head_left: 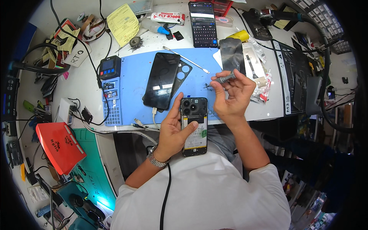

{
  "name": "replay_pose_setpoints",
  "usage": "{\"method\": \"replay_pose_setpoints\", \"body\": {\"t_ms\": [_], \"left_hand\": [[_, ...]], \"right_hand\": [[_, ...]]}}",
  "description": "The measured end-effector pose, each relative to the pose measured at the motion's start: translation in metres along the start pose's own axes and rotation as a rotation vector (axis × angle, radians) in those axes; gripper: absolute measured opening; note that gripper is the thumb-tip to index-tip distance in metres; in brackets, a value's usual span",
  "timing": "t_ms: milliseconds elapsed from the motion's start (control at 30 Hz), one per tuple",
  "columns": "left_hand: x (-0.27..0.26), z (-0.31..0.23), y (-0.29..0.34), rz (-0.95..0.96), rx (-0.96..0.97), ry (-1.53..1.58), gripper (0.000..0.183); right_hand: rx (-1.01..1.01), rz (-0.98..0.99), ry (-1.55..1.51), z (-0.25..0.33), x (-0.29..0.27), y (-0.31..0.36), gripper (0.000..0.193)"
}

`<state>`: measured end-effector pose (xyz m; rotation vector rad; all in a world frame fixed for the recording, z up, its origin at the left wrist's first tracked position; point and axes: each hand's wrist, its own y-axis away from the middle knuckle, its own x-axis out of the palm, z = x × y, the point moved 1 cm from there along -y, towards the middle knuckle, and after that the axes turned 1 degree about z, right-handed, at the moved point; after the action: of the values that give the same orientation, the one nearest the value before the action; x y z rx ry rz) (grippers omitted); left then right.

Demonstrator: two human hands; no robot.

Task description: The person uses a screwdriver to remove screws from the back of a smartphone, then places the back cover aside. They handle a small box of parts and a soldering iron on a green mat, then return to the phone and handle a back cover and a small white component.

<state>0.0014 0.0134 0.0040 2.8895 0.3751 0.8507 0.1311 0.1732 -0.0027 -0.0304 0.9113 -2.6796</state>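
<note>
My left hand [172,132] is closed round an opened smartphone [195,142], whose bare battery and camera lenses face up. Its thumb presses on the dark part below the cameras. To the right, my right hand [235,96] pinches a grey screwdriver [225,78] between thumb and fingers, apart from the phone. The screwdriver's tip points left over the blue mat [132,82], where several tiny dark bits, likely screws, lie near it. Farther off, a dark phone screen [161,82] rests partly on a back cover [182,74] with round camera holes.
A metal pry tool [188,60] lies across the mat. At the back stands a lit phone [203,25] beside a glue tube [166,18]. A small black-and-blue device [110,68] sits left, above a blue parts tray [112,101]. White cables [154,117] hang at the table's front edge.
</note>
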Motion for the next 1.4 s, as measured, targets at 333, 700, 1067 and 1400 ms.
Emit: {"method": "replay_pose_setpoints", "body": {"t_ms": [333, 700, 1067, 1400], "left_hand": [[0.0, 0.001, 0.0, -0.007, 0.017, -0.006, 0.097], [-0.004, 0.004, 0.0, 0.002, 0.007, 0.05, 0.1], [-0.002, 0.006, -0.001, -0.024, 0.054, 0.089, 0.099], [-0.002, 0.006, -0.002, -0.021, 0.055, 0.09, 0.1]], "right_hand": [[-0.009, -0.014, -0.033, 0.0, -0.001, 0.002, 0.068], [0.261, 0.029, -0.304, 0.029, 0.008, 0.014, 0.07], [0.341, 0.112, -0.384, 0.034, 0.023, 0.025, 0.068], [0.339, 0.119, -0.342, 0.031, 0.025, 0.027, 0.068]]}}
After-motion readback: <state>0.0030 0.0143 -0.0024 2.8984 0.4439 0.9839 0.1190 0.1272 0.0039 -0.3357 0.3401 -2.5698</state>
